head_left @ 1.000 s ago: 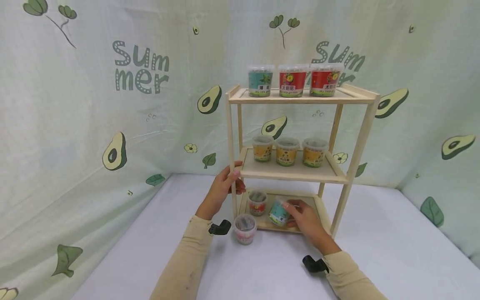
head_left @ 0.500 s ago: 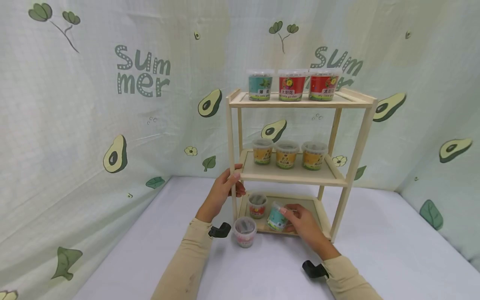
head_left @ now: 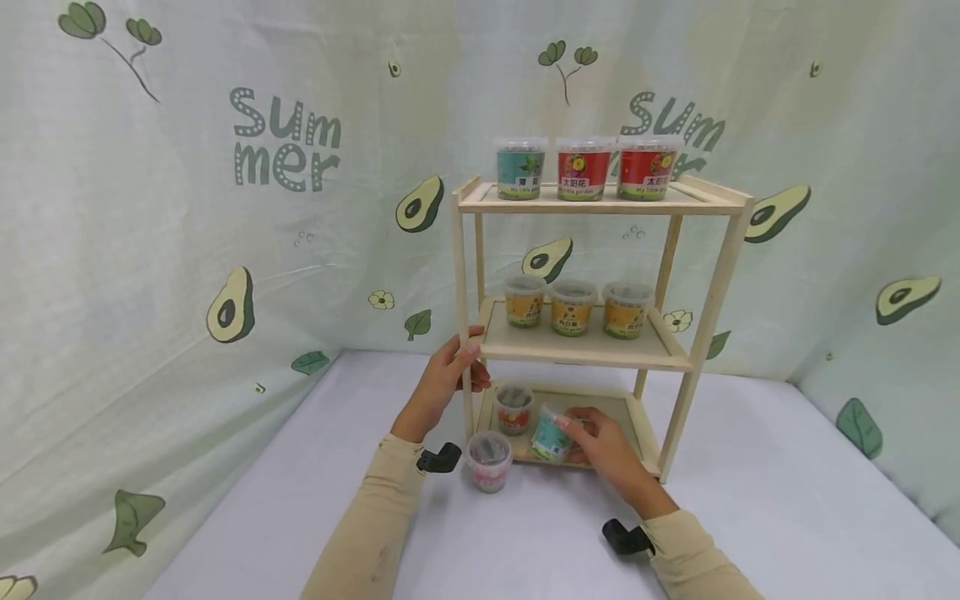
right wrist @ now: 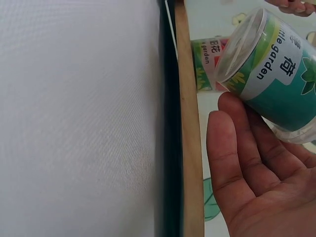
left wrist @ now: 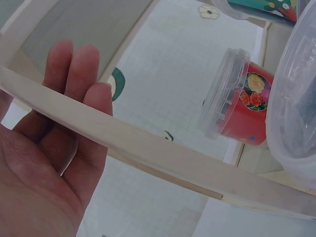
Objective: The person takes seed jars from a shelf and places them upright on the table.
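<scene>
My left hand [head_left: 437, 383] grips the front left post [head_left: 461, 283] of a three-tier wooden rack, its fingers passing behind the post in the left wrist view. Over the bottom shelf [head_left: 611, 408], my right hand [head_left: 613, 454] holds a teal-labelled plastic cup [right wrist: 281, 74] with a clear lid. This cup is tilted, its base turned toward the front in the head view. To its left, a red-labelled cup [head_left: 513, 412] stands on the same shelf. A cup with a pink label [head_left: 489, 467] stands on the table in front of the rack's left post.
Three orange-labelled cups [head_left: 573, 312] line the middle shelf [head_left: 577, 342]. On the top shelf are a teal cup [head_left: 521, 171] and two red cups [head_left: 583, 171]. White cloth covers the table [head_left: 772, 500], and a printed curtain [head_left: 337, 250] hangs behind.
The right hand has shifted the teal-labelled cup slightly left, closer to the red-labelled cup on the bottom shelf. The left hand keeps its hold on the post.
</scene>
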A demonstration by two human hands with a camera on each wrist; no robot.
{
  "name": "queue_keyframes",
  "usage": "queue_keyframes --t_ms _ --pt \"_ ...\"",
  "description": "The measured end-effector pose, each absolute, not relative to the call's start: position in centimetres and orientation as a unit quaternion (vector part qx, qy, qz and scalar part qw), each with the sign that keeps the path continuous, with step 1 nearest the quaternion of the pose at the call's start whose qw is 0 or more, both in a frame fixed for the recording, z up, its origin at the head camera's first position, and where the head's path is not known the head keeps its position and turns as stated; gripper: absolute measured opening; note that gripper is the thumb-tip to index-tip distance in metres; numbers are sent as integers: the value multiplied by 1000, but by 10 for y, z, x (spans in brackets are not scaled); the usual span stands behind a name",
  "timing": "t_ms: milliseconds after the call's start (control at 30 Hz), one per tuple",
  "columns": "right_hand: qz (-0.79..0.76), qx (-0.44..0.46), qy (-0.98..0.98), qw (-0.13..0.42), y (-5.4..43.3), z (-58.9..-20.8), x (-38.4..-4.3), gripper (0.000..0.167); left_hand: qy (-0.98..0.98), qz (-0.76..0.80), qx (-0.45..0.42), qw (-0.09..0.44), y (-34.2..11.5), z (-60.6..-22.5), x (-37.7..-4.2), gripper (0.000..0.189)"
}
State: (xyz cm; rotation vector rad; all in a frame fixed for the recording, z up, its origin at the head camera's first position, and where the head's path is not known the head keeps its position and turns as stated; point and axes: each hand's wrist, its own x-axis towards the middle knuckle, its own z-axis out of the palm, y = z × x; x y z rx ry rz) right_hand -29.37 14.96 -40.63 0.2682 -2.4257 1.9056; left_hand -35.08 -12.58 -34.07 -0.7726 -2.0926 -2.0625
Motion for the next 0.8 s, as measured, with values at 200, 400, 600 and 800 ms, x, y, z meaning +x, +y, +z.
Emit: queue_keyframes --t_ms 200,400,600,800 --pt "615 93 -783 18 151 -408 -294 54 -689 -677 -254 46 -126 -340 -351 46" --pt "619 95 -780 13 152 -407 -292 56 -683 -682 -255 54 -126 -340 -349 46" --pt "616 93 -782 8 152 -409 -290 58 -684 -683 -253 45 -127 -342 -348 45" --pt "620 97 -779 11 151 -413 -294 57 -686 -678 -258 51 -127 -343 -350 47"
